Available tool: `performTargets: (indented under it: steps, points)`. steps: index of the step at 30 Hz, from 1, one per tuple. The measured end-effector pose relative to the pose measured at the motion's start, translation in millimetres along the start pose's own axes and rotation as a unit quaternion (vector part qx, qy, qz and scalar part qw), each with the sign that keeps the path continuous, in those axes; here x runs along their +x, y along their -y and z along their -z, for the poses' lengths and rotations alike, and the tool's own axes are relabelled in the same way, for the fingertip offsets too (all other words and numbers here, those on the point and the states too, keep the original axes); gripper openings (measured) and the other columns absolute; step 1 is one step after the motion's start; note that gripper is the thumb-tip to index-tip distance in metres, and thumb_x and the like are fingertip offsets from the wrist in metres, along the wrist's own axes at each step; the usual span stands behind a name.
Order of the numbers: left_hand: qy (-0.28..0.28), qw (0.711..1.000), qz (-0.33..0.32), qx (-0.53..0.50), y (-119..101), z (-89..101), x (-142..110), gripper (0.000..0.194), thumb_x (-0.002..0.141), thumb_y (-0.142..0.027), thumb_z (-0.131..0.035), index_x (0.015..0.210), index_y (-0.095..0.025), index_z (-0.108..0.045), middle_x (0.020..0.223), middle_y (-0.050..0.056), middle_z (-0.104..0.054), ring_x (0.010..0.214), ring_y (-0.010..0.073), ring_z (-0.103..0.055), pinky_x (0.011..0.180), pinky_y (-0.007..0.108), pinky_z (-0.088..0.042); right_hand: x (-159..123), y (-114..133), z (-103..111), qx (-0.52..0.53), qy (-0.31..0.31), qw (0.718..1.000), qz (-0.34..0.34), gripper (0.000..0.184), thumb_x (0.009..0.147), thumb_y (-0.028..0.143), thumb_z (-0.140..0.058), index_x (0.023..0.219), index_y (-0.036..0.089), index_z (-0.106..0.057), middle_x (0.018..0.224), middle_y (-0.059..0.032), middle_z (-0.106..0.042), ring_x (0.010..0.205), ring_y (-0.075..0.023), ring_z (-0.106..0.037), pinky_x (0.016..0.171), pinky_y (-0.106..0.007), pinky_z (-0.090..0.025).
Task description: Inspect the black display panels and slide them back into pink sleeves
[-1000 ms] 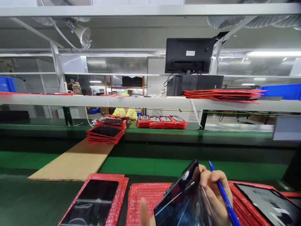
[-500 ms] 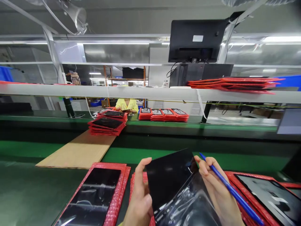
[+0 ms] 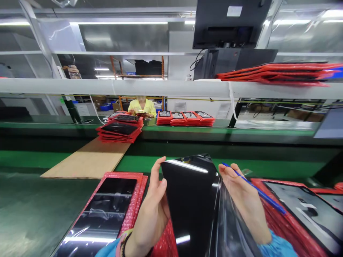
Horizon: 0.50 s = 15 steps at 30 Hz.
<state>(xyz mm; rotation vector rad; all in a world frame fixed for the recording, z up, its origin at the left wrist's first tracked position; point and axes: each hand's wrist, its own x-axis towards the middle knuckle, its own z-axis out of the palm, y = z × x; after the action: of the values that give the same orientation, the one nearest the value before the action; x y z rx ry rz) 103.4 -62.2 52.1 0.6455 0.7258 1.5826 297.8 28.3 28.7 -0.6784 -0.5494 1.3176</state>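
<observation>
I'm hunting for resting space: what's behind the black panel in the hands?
Past the left edge of the black panel, red bubble wrap shows; whatever lies directly behind the panel is covered.

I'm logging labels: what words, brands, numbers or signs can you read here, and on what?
None can be read.
White label on the monitor: no legible print.
Panel and pen: no legible text on the visible sides.
</observation>
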Motion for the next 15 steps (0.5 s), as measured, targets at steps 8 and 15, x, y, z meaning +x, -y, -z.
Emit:
performTargets:
  steps: [8,15]
  points:
    - [0.022,0.999,0.04,-0.026,-3,-1.0,4,0.057,0.088,-0.028,-0.056,0.138,-0.046,-0.036,0.13,-0.005,-0.058,0.108,0.0189,-0.062,0.101,0.035,-0.042,15,-5,0,0.005,0.028,0.998,-0.051,0.041,0.038,0.007,-0.076,0.066,0.023,-0.052,0.056,0.011,-0.05,0.073,-0.0103,-0.063,0.079,-0.018,-0.053]
    - [0.028,0.997,0.04,-0.057,-2,4.8,10,0.057,0.089,-0.028,-0.054,0.14,-0.045,-0.034,0.121,-0.004,-0.065,0.108,0.0167,-0.062,0.1,0.033,-0.043,17,-11,4,0.004,0.05,0.997,-0.062,0.034,0.045,0.006,-0.074,0.066,0.022,-0.052,0.06,0.0087,-0.051,0.075,-0.0119,-0.063,0.072,-0.019,-0.055]
